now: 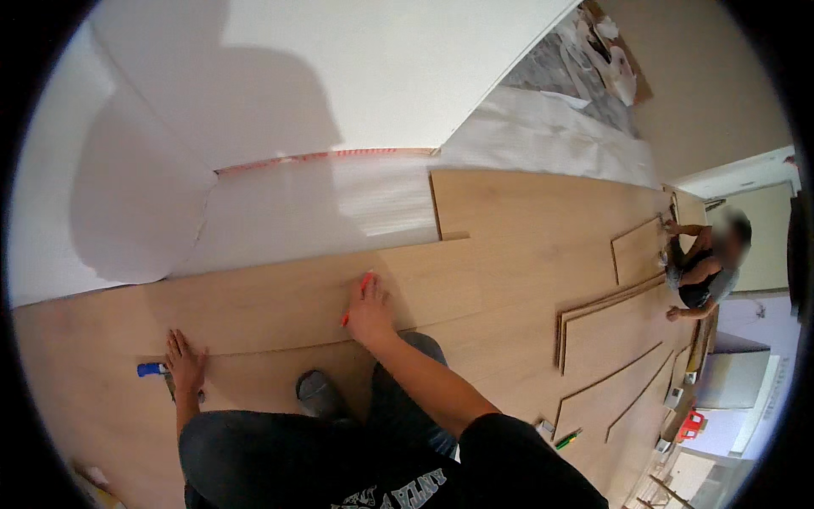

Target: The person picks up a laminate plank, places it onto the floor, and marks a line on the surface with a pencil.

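My left hand (184, 363) rests flat with its fingers spread at the edge of a wood-look floor plank (271, 305). Right beside it lies a tool with a blue end (153, 369), partly hidden under the hand and wrist. Over the same plank, my right hand (370, 316) is closed around a slim red pencil or marker (367, 282); its red ends show on both sides of the fingers. Where its tip meets the plank is too small to make out.
White underlay (322, 208) borders the planks along the white wall (339, 76). Stacked loose planks (610, 318) lie to the right, with a green knife-like tool (569, 439) nearby. Another person (708, 263) crouches at far right, near a red stool (691, 426).
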`<state>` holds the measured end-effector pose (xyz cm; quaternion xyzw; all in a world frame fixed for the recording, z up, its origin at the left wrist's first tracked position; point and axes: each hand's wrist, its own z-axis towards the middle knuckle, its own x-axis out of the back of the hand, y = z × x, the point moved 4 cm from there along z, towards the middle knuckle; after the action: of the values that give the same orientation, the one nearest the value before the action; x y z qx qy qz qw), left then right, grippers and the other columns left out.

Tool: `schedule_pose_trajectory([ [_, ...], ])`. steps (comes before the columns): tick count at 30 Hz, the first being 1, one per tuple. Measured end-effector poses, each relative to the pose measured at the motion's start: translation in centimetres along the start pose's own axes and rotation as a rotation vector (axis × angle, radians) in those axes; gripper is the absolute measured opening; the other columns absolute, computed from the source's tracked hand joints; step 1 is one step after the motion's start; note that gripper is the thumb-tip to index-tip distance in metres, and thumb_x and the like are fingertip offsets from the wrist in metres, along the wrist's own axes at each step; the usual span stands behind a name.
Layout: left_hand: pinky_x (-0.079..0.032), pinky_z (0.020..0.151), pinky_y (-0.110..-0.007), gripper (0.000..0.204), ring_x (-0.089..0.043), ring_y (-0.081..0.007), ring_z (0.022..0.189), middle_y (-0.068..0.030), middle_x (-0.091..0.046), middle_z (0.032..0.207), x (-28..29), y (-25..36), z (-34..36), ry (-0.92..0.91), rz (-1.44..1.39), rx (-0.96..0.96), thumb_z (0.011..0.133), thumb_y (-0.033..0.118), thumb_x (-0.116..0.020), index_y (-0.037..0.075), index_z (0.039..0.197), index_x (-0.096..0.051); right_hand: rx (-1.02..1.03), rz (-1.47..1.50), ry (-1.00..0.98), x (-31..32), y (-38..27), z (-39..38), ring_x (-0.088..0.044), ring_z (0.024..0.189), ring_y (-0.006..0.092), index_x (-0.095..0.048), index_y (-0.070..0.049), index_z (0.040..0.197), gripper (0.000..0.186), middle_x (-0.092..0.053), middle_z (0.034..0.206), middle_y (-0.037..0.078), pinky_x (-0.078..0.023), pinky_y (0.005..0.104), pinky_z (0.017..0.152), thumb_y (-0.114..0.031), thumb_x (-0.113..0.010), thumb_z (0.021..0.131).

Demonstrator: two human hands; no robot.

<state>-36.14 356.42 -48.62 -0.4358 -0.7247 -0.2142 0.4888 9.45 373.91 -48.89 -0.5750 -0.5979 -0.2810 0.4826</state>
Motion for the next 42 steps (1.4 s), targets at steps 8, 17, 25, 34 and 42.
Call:
schedule_pose_trajectory([
  [8,-0.013,0.123,-0.054,0.093,-0.015,-0.0329,0.155,-0.0173,-0.014,0.168,-0.4,-2.4,-0.7,-0.134,0.115,0.066,0.095,0.052,-0.059,0.002,0.16,-0.014,0.241,-0.114,0.003,-3.0,-2.7,-1.3,-0.023,0.148,0.05,-0.035,-0.001,0.152,0.078,-0.018,0.161,0.035,-0.026,0.0578,0.118,-0.033,-0.066,0.089],
  [17,-0.008,0.123,-0.057,0.087,-0.017,-0.0291,0.155,-0.012,-0.026,0.165,-4.2,-8.0,-5.0,-0.106,0.327,0.008,0.09,0.044,-0.066,0.004,0.158,-0.028,0.336,-0.063,-0.018,-4.0,-9.9,-1.3,-0.02,0.15,0.0474,-0.032,0.001,0.154,0.098,-0.016,0.163,0.033,-0.023,0.0561,0.12,-0.045,-0.076,0.08],
  [25,-0.009,0.123,-0.059,0.084,-0.014,-0.0276,0.155,-0.0109,-0.026,0.165,-3.1,-11.7,-6.9,-0.142,0.18,0.035,0.088,0.047,-0.066,0.007,0.155,-0.035,0.231,-0.004,-0.134,-3.5,-11.0,-1.6,-0.012,0.154,0.0424,-0.024,-0.007,0.158,0.096,-0.01,0.166,0.027,-0.015,0.0696,0.116,-0.05,-0.07,0.085],
  [34,-0.014,0.123,-0.055,0.082,-0.018,-0.0363,0.153,-0.0159,-0.027,0.163,-4.4,-12.4,-7.5,0.11,0.069,-0.031,0.086,0.041,-0.071,0.008,0.153,-0.037,0.156,-0.024,-0.078,-4.6,-10.5,-1.4,-0.013,0.154,0.0399,-0.025,-0.009,0.157,0.096,-0.008,0.168,0.021,-0.015,0.0746,0.114,-0.058,-0.067,0.086],
  [42,-0.026,0.118,-0.053,0.058,-0.036,-0.0328,0.144,-0.0158,-0.04,0.154,-5.3,-11.5,-4.7,0.393,0.045,-0.493,0.085,0.026,-0.066,0.009,0.139,-0.054,0.069,-0.174,-0.141,-3.0,-10.8,-2.1,-0.013,0.154,0.0407,-0.023,-0.01,0.157,0.101,-0.013,0.167,0.022,-0.022,0.066,0.116,-0.067,-0.064,0.085],
])
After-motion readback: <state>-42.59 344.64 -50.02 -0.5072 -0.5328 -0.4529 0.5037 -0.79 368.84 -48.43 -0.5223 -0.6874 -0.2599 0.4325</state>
